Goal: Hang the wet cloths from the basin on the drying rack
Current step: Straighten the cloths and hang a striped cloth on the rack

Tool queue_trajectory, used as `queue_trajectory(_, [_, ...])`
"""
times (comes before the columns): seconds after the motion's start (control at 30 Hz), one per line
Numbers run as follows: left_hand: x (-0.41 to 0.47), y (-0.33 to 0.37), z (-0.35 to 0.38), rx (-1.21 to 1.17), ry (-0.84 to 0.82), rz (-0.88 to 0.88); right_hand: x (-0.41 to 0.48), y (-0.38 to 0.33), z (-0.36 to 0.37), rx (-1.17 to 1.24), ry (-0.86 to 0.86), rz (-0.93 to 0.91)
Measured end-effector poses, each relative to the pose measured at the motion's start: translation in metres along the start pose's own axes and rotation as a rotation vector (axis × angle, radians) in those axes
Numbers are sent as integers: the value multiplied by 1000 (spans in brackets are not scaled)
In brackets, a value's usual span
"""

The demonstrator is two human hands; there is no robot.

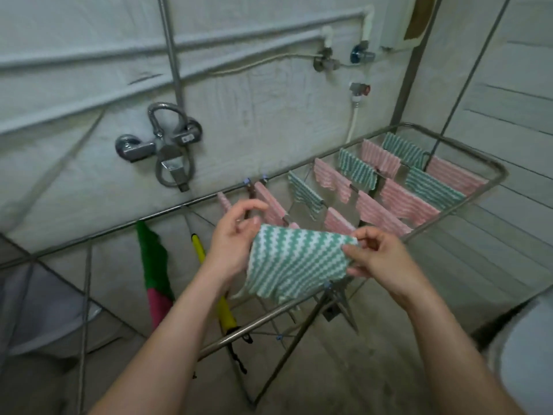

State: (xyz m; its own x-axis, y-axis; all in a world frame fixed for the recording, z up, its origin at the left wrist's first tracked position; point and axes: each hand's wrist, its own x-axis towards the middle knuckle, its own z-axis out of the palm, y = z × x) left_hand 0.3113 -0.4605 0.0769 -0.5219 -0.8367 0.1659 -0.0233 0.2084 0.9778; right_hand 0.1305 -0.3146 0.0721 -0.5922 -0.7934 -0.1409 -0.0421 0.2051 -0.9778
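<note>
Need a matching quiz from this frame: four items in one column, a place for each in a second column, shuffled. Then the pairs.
Items
1. tap
2. zigzag cloth
3. far pink cloth
4. yellow umbrella

Places
a. held by left hand and right hand
b. leaning under the rack
c. fixed on the wall
d. draped over a rack rail

Pairs: 1-c, 2-a, 3-d, 4-b

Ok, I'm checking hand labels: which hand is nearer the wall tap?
Left. The left hand holds the green cloth below and right of the wall tap; the right hand pinches its other corner, farther right.
</note>
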Motion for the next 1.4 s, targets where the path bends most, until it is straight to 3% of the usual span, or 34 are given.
queue_trajectory(0.17, [1,-11,-28,-22,119,-168,42,-15,32,103,-156,21])
queue_trajectory(0.37, [3,-5,-76,-15,374,-165,82,-43,77,89,-401,-56])
queue_trajectory(0.57, [15,-23,-119,8,498,-244,125,-46,145,0,-450,-61])
queue_trajectory(0.73, [31,-72,-144,61,494,-389,153,-17,202,-23,-459,132])
queue_trajectory(0.87, [49,-98,-160,27,470,-449,183,5,242,-8,-443,208])
queue_trajectory(1.03, [82,-125,-185,177,383,-518,229,21,279,-52,-538,258])
queue_trajectory(1.27, [131,-151,-203,511,296,-400,276,28,319,-247,-380,173])
queue_trajectory(1.4, [146,-171,-203,628,277,-455,304,58,337,-437,-336,96])
